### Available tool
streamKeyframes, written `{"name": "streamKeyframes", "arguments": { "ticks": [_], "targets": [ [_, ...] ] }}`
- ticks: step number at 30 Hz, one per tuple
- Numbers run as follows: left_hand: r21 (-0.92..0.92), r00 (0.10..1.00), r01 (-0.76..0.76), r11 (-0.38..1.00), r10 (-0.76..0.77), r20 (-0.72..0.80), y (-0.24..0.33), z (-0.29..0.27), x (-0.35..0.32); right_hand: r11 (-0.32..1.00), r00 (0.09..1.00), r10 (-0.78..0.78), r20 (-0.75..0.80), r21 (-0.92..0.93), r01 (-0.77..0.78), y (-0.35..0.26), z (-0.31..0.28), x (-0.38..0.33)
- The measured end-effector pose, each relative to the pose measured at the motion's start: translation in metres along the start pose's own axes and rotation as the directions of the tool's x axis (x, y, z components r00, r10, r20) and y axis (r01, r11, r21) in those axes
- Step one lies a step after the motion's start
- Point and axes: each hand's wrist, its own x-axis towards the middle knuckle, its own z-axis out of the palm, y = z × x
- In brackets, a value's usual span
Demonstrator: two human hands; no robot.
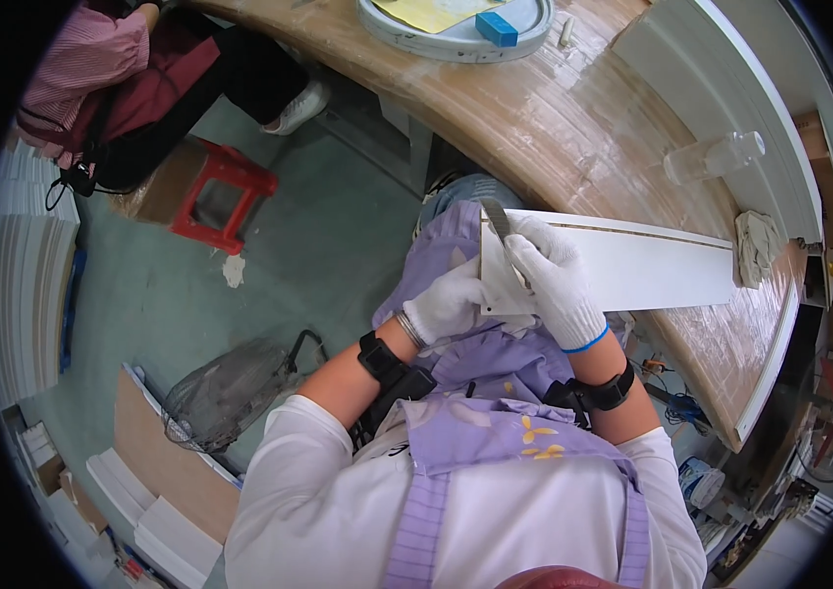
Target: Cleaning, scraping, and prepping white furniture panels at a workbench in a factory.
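A long white board [632,267] lies across my lap and reaches onto the wooden workbench [573,137]. My left hand [448,302], in a white glove, grips the board's near end from below. My right hand [556,278], also gloved, holds a thin grey blade [497,218] against the board's end edge, tip pointing up. Both wrists wear black straps. I wear a purple apron over a white shirt.
A clear plastic bottle [716,157] and a crumpled cloth [756,245] lie on the bench. A round tray [456,29] with a blue block sits at the far end. Another person [132,79] sits by a red stool [223,191]. White boards are stacked at left.
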Motion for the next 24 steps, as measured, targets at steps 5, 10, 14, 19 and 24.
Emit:
{"name": "streamKeyframes", "arguments": {
  "ticks": [5, 10, 14, 19, 24],
  "targets": [
    [0.005, 0.996, -0.048, 0.999, 0.048, -0.074, 0.024, 0.033, 0.01, 0.985, 1.0, 0.018, -0.016, 0.169, -0.015, -0.005, -0.001, -0.005],
    [0.634, 0.839, -0.244, 0.734, 0.487, -0.241, 0.028, 0.025, 0.0, 0.904, 0.979, 0.145, 0.144, 0.383, -0.19, 0.0, -0.009, -0.002],
    [0.998, 0.614, 0.041, -0.056, 0.789, 0.018, 0.039, 0.042, -0.028, 0.934, 0.976, 0.173, 0.131, 0.293, -0.205, 0.002, 0.0, 0.001],
    [0.606, 0.723, 0.253, -0.754, 0.563, 0.4, 0.051, 0.025, -0.059, 0.923, 0.923, 0.206, 0.323, 0.25, -0.294, 0.006, 0.014, -0.007],
    [0.392, 0.695, 0.664, -0.637, 0.718, -0.009, 0.076, -0.018, -0.095, 0.943, 0.899, 0.192, 0.394, 0.18, -0.28, 0.004, -0.018, -0.017]
  ]
}}
